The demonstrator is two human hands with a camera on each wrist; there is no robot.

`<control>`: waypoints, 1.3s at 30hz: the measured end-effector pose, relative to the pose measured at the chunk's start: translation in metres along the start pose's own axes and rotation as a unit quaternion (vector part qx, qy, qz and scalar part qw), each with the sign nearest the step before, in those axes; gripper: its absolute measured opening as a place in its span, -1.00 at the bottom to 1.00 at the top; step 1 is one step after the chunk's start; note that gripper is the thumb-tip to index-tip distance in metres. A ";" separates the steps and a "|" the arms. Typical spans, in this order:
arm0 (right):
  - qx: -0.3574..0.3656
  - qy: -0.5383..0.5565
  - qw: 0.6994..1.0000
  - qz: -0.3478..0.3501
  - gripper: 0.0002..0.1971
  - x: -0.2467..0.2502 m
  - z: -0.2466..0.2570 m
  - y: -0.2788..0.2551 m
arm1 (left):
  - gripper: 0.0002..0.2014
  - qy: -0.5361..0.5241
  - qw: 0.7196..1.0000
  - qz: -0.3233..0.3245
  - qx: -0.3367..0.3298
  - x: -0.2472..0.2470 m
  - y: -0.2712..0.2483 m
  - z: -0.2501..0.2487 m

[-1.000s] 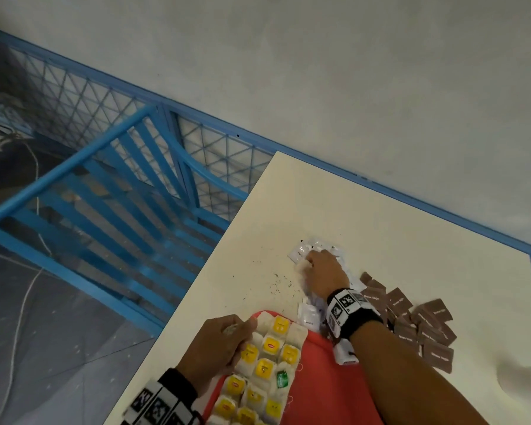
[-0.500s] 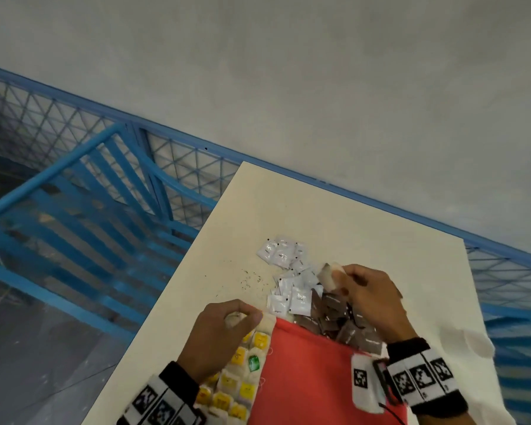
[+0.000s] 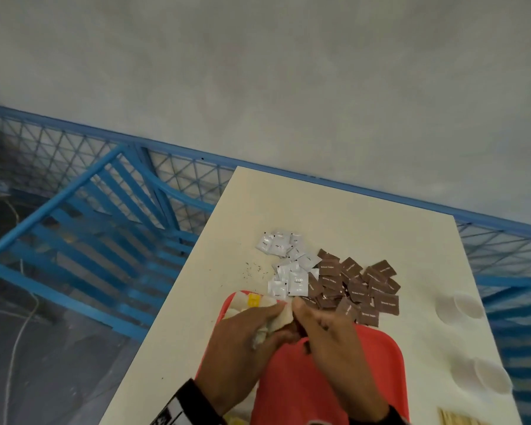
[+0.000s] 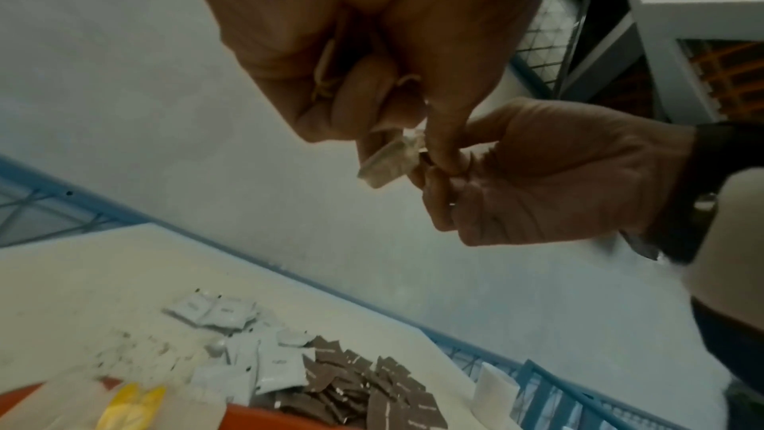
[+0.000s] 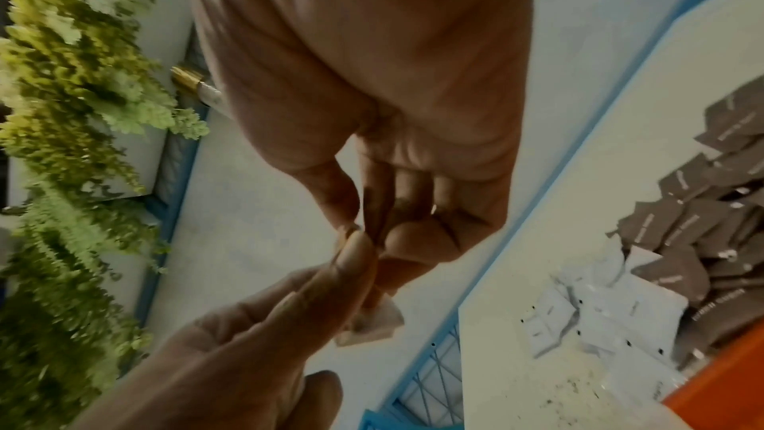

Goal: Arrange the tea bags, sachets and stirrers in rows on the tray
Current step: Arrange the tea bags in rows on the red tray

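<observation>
Both hands meet above the far edge of the red tray (image 3: 380, 363). My left hand (image 3: 273, 320) pinches a pale tea bag (image 3: 282, 315) between thumb and forefinger, and more pale paper is bunched in its palm. My right hand (image 3: 301, 311) pinches the same tea bag's edge from the right. In the left wrist view the tea bag (image 4: 388, 162) sticks out between the two hands; in the right wrist view the tea bag (image 5: 372, 322) hangs below the fingertips. Yellow-tagged tea bags (image 3: 252, 300) lie at the tray's far left corner, mostly hidden by my left hand.
A heap of white sachets (image 3: 288, 265) and a heap of brown sachets (image 3: 356, 286) lie on the cream table just beyond the tray. Two white paper cups (image 3: 460, 305) lie on their sides at the right. Wooden stirrers (image 3: 454, 417) show at the bottom right. Blue railing borders the table.
My right hand left the sachet heap and came back over the tray to meet the left hand. The left hand rose from the tea-bag rows. Both now hold one tea bag.
</observation>
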State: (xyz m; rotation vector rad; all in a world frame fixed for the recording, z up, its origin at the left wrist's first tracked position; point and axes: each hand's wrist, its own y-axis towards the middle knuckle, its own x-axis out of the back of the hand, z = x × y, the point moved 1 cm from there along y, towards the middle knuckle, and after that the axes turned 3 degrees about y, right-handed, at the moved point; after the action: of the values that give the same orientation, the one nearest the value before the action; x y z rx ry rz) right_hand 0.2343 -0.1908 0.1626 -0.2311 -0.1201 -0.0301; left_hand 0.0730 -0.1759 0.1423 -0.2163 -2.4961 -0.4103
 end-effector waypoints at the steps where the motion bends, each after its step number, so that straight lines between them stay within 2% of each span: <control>1: -0.007 0.015 1.000 0.008 -0.51 0.000 0.005 -0.003 | -0.66 -0.017 1.000 -0.015 0.000 0.004 0.000 -0.002; 3: 0.003 0.017 1.000 0.017 -0.61 0.001 0.013 -0.007 | -0.89 -0.102 0.994 -0.006 0.047 0.013 0.004 -0.007; 5: 0.062 -0.037 0.997 -0.012 -0.79 0.006 0.019 -0.008 | -0.81 -0.224 0.964 0.060 0.130 0.024 0.007 -0.012; 6: 0.087 -0.061 0.994 -0.016 -0.87 0.007 0.023 -0.007 | -0.78 -0.263 0.948 0.094 0.152 0.028 0.008 -0.013; 8: 0.121 -0.099 0.988 0.003 -0.87 0.005 0.029 -0.002 | -0.75 -0.288 0.936 0.140 0.147 0.034 0.009 -0.010; 10: 0.147 -0.126 0.981 0.018 -0.95 0.002 0.039 0.002 | -0.78 -0.288 0.934 0.159 0.135 0.037 0.012 -0.011; 12: 0.171 -0.160 0.972 0.015 -0.95 0.000 0.048 0.006 | -0.87 -0.286 0.938 0.147 0.133 0.044 0.015 -0.014; 15: 0.194 -0.215 0.957 0.007 -0.94 -0.002 0.060 0.009 | -0.78 -0.214 0.972 0.051 0.085 0.054 0.019 -0.008; 18: 0.209 -0.228 0.951 0.000 -0.95 -0.009 0.068 0.012 | -0.89 -0.178 0.983 0.005 0.041 0.060 0.027 -0.007; 21: 0.206 -0.179 0.962 0.000 -0.93 -0.015 0.070 0.014 | -0.89 -0.203 0.978 -0.020 0.043 0.069 0.033 -0.013; 25: 0.176 -0.180 0.967 0.029 -0.68 -0.021 0.057 0.011 | -0.80 -0.261 0.961 -0.027 0.086 0.080 0.034 -0.001; 28: 0.181 -0.175 0.968 0.013 -0.71 -0.023 0.055 0.010 | -0.83 -0.251 0.964 0.037 0.074 0.083 0.031 0.005; 31: 0.163 -0.178 0.968 0.065 -0.73 -0.031 0.058 0.009 | -0.88 -0.228 0.968 0.080 0.063 0.082 0.026 0.009; 35: 0.139 -0.194 0.968 0.077 -0.90 -0.042 0.051 0.016 | -0.88 -0.254 0.956 0.103 0.101 0.080 0.021 0.025; 39: 0.104 -0.179 0.971 0.117 -0.96 -0.056 0.032 0.024 | -0.89 -0.271 0.942 0.135 0.145 0.075 0.006 0.053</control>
State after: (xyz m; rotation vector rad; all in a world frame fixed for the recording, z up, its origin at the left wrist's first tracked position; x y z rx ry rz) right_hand 0.1760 -0.1588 0.1811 -0.0370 -0.4527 0.2604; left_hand -0.0142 -0.1474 0.1462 -0.6143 -2.9590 0.1604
